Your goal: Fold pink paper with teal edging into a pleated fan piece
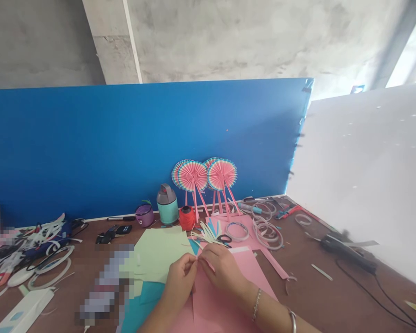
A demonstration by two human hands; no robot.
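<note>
My left hand [180,280] and my right hand [222,268] meet over a pink paper sheet [222,310] at the table's near edge. Both pinch a small folded strip of paper [198,260] between their fingertips; its colour is hard to make out. A pale green sheet [156,254] lies just to the left, a teal sheet [142,305] below it. Scissors [223,239] and cut paper strips [204,231] lie just beyond my hands.
Pink and blue paper fans [204,178] lean on the blue partition [125,148]. A teal bottle [167,204], purple pot [144,215] and red thread spool [187,218] stand before it. Tape rolls [268,231] lie right, a black glue gun [346,252] with cable further right, white rings [52,266] left.
</note>
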